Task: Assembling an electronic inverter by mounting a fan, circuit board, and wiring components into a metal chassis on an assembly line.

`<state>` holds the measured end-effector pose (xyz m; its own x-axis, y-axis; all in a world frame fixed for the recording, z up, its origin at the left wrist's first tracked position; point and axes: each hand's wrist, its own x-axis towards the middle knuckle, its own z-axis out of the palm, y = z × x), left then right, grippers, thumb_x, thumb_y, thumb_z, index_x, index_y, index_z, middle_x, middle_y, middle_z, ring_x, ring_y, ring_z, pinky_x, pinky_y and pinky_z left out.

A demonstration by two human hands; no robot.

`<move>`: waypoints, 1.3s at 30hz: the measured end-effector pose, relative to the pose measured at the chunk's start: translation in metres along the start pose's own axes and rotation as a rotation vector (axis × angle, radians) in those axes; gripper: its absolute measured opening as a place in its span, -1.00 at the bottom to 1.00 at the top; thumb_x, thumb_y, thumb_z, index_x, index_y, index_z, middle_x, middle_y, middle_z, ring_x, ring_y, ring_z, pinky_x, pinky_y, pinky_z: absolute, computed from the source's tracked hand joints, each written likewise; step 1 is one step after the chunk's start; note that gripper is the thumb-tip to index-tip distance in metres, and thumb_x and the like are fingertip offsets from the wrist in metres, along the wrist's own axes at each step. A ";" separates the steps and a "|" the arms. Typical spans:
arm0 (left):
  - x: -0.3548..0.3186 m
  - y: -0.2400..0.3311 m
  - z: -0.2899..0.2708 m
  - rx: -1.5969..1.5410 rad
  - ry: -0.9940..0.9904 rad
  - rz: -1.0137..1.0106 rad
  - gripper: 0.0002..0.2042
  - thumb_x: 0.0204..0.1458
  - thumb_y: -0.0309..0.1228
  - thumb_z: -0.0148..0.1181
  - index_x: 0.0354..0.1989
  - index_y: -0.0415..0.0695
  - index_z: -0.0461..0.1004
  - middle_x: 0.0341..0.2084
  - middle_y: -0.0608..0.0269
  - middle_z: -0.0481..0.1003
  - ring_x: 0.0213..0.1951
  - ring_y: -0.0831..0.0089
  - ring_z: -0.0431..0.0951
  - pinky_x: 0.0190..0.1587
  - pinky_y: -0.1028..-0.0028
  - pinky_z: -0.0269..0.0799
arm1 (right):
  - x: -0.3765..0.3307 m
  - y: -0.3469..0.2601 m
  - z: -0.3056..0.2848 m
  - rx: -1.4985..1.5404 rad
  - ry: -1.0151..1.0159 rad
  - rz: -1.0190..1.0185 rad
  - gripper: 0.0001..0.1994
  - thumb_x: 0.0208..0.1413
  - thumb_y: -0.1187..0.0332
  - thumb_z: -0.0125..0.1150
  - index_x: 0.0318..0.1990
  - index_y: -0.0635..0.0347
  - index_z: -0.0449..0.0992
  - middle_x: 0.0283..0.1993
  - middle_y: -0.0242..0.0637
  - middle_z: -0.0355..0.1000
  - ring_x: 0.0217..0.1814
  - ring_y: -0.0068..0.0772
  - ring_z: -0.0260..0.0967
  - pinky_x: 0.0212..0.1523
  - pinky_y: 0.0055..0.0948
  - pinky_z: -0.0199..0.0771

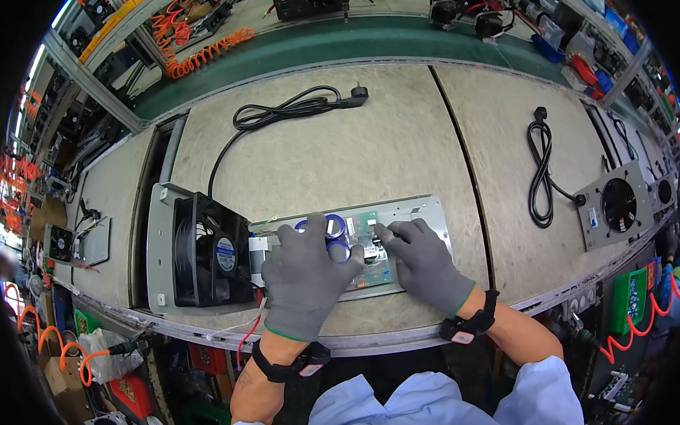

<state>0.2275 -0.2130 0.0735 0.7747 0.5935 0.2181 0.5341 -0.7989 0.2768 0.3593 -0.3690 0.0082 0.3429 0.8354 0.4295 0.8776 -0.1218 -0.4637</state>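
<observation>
A green circuit board [376, 272] with blue round capacitors [335, 226] lies on a grey metal plate [428, 218] in front of me. My left hand [306, 277], in a grey glove, bends over the capacitors, fingers on their far side and thumb on the right, gripping the board. My right hand [424, 260], also gloved, has its bent fingertips closed at the board's right part; its fingers partly hide what they pinch. Left of the board, a black fan [214, 250] stands on edge against an upright metal panel [160, 241]. Red and white wires [255, 324] hang below my left hand.
A black power cord [284, 109] lies coiled beyond the fan. On the right are another coiled cord [540, 183] and a metal panel with a fan [617, 205]. A further fan unit [75, 243] sits at far left. Orange coiled hoses [207, 56] hang behind the bench.
</observation>
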 end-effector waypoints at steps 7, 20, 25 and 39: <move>-0.001 -0.001 -0.001 0.095 0.098 0.061 -0.51 -0.23 -0.09 0.47 -0.15 -0.08 0.53 -0.44 0.06 0.46 -0.51 0.21 0.57 -0.51 0.25 0.51 | 0.000 0.000 0.006 -0.039 -0.007 -0.016 -0.39 -0.13 0.63 0.15 0.21 0.16 0.42 -0.13 -0.16 0.42 -0.17 -0.06 0.35 -0.18 -0.18 0.47; 0.003 -0.009 -0.001 -0.023 0.127 0.090 -0.52 -0.23 -0.04 0.43 -0.17 -0.04 0.51 -0.42 0.03 0.43 -0.52 0.15 0.57 -0.54 0.19 0.49 | 0.001 -0.001 0.007 -0.030 -0.029 -0.040 -0.41 -0.09 0.61 0.12 0.22 0.18 0.40 -0.10 -0.11 0.41 -0.15 -0.05 0.35 -0.15 -0.17 0.48; 0.006 -0.008 -0.005 0.090 -0.017 0.018 -0.49 -0.24 -0.04 0.43 -0.14 -0.09 0.54 -0.43 0.04 0.46 -0.49 0.18 0.59 -0.47 0.24 0.55 | 0.000 0.002 0.008 -0.036 -0.046 -0.031 -0.40 -0.08 0.62 0.11 0.23 0.15 0.41 -0.11 -0.12 0.41 -0.15 -0.05 0.35 -0.15 -0.17 0.47; -0.004 -0.015 0.028 0.091 0.182 0.086 -0.51 -0.20 -0.02 0.38 -0.13 -0.02 0.46 -0.42 0.03 0.39 -0.52 0.20 0.54 -0.56 0.22 0.48 | 0.001 -0.001 0.006 -0.196 -0.130 -0.036 -0.42 -0.13 0.59 0.16 0.19 0.27 0.43 -0.07 -0.17 0.43 -0.10 -0.10 0.37 -0.15 -0.19 0.47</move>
<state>0.2253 -0.2060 0.0424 0.7494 0.5239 0.4049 0.5034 -0.8480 0.1656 0.3561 -0.3650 0.0042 0.2755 0.9014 0.3340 0.9410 -0.1817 -0.2856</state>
